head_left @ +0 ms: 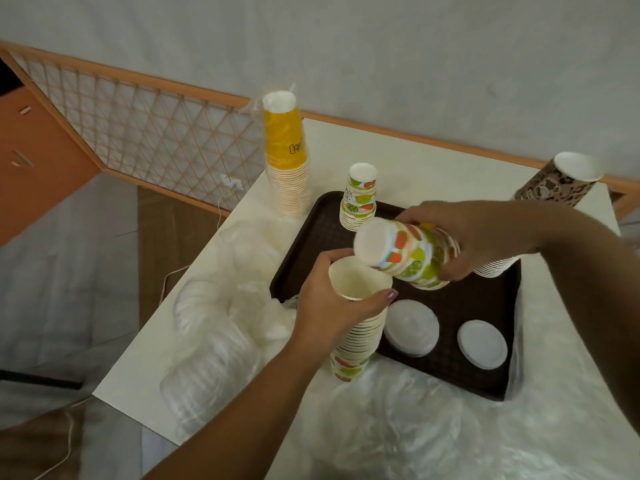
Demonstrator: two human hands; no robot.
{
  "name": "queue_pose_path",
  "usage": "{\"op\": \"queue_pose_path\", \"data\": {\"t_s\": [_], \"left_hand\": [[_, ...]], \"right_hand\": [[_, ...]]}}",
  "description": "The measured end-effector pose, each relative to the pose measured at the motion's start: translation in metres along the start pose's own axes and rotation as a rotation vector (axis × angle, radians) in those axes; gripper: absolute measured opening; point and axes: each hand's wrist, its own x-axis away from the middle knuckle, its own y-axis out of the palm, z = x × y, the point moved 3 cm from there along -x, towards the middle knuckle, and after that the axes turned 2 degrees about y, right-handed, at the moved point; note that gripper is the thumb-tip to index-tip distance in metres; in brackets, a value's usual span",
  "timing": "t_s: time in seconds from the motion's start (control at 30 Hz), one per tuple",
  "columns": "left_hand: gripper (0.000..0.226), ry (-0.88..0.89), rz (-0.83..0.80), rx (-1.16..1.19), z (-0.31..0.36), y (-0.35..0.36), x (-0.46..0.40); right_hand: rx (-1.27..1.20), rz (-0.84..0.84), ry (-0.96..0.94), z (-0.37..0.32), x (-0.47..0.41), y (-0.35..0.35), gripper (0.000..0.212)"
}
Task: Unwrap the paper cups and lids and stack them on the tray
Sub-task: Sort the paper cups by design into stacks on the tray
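Left hand [329, 303]: grips upright fruit-print cup stack [356, 327] at brown tray [485, 306] near edge. Right hand [478, 237]: holds second fruit-print stack [405, 254] tilted above tray. Two white lid piles [412, 327] lie on tray, on white bench [450, 161].

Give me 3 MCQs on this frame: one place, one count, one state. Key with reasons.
1. Where does the yellow cup stack stand?
A. on the tray
B. on the table beyond the tray's far left corner
C. in a hand

2. How many white lid piles lie on the tray?
A. one
B. two
C. four

3. How is the fruit-print stack in the right hand?
A. upright
B. tilted near sideways
C. lying on the tray

Key: B, it stands off the tray's rim; B, two piles at the near edge; B, its base faces the left hand.
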Motion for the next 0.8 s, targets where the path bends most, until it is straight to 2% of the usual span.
{"op": "queue_pose_path", "data": {"t_s": [0.1, 0.27, 0.37, 0.5, 0.63, 0.7, 0.8], "left_hand": [[0.070, -0.009, 0.016, 0.001, 0.000, -0.004, -0.002], [0.073, -0.037, -0.027, -0.008, 0.000, -0.005, -0.007], [0.075, -0.027, -0.059, -0.032, -0.003, -0.005, -0.009], [0.076, 0.002, -0.088, -0.049, -0.006, -0.006, -0.011], [0.079, 0.048, -0.098, -0.044, -0.006, -0.007, -0.012], [0.082, 0.061, -0.105, -0.048, -0.007, -0.007, -0.012], [0.084, 0.072, -0.114, -0.058, -0.008, -0.007, -0.012]], "right_hand": [[-0.198, 0.086, -0.026, 0.006, -0.025, 0.012, 0.066], [-0.796, 0.609, -0.040, 0.027, -0.093, 0.000, 0.072], [-0.942, 0.824, 0.043, 0.048, -0.138, -0.003, 0.071], [-1.030, 0.951, 0.111, 0.068, -0.174, 0.000, 0.070], [-0.908, 1.080, 0.136, 0.075, -0.187, -0.001, 0.069], [-0.678, 1.094, 0.137, 0.073, -0.191, 0.000, 0.059], [-0.284, 1.003, 0.202, 0.071, -0.196, 0.002, 0.045]]}}
